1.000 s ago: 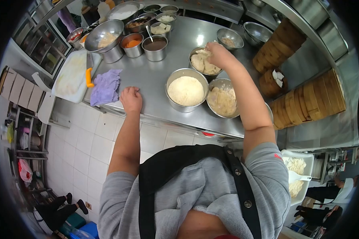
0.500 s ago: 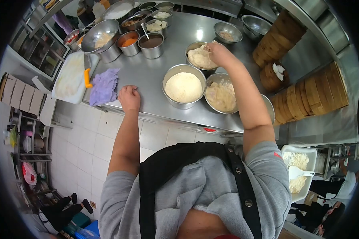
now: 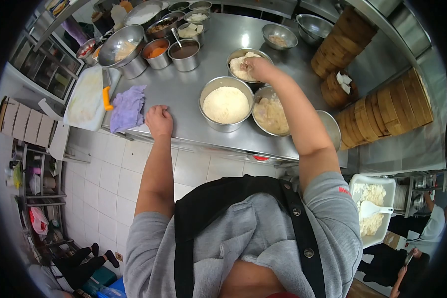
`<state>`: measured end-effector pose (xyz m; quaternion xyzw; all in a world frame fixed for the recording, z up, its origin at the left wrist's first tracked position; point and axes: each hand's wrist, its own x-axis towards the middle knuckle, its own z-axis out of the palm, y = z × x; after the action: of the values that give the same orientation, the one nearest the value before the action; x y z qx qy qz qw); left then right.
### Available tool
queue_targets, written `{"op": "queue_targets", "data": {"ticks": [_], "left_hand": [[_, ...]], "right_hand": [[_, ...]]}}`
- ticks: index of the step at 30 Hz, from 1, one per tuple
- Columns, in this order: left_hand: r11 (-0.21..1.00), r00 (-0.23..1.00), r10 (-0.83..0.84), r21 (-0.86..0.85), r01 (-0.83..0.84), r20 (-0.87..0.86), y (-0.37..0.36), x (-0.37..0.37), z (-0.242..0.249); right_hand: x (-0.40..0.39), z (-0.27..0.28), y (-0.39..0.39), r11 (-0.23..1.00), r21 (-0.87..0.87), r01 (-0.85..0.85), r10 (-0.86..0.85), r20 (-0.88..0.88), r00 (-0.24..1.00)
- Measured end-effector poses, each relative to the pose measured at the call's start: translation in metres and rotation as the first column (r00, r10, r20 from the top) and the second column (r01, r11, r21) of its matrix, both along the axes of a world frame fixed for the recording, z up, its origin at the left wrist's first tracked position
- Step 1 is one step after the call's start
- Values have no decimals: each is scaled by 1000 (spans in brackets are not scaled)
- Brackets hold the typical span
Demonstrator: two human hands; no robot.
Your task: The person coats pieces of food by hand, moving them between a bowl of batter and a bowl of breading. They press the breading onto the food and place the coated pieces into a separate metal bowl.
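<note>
My left hand (image 3: 159, 121) rests with curled fingers on the steel counter's front edge, just right of a crumpled purple cloth (image 3: 127, 109). My right hand (image 3: 257, 68) reaches into a metal bowl of pale dough-like mixture (image 3: 239, 65), its fingers closed around some of it. Nearer to me stands a round metal pot filled with whitish crumbs (image 3: 226, 105). To its right, partly under my right forearm, sits a bowl of wet yellowish mixture (image 3: 271, 115).
Stacked bamboo steamers (image 3: 390, 111) stand at the right. Metal containers of ingredients (image 3: 185, 55) line the back left. An orange-handled knife (image 3: 107, 98) lies on a white cutting board (image 3: 88, 99). A tub with a scoop (image 3: 375, 193) is at lower right; other people are beyond it.
My right hand has moved slightly left and down, further into the dough-like mixture. The counter's contents have shifted a little in view. My left hand stays on the counter edge.
</note>
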<state>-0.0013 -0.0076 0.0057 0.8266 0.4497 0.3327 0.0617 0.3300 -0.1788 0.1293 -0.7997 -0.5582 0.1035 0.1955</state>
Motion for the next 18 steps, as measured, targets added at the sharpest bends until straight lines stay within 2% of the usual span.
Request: {"op": "queue_targets", "data": {"ticks": [3,6,9,10,13,16,18], "left_hand": [[1000,1000,-3,12,3,1,0,-1,1],[1000,1000,-1,9,1,-10,0,-1,-1],[1000,1000,-5,-12,5,-12,0,-1,-1],[1000,1000,-11,-16,11,-12,1,-2,-1],[1000,1000,-8,-11,8,-25,3,1,0],[1000,999,-14,5,15,-29,4,0,-3],[998,1000,-28,48,29,-13,5,0,-5]], "right_hand": [[-6,21,-7,996,50,69,-74,104,992],[9,21,-13,963,263,56,-48,-39,998],[12,20,-29,951,277,141,-85,-205,975],[13,22,-37,954,253,159,-116,-177,977],[6,26,-69,929,321,185,-91,-287,953],[-19,38,-104,965,80,250,-205,-363,909],[-30,22,-118,973,-1,230,-217,-334,917]]}}
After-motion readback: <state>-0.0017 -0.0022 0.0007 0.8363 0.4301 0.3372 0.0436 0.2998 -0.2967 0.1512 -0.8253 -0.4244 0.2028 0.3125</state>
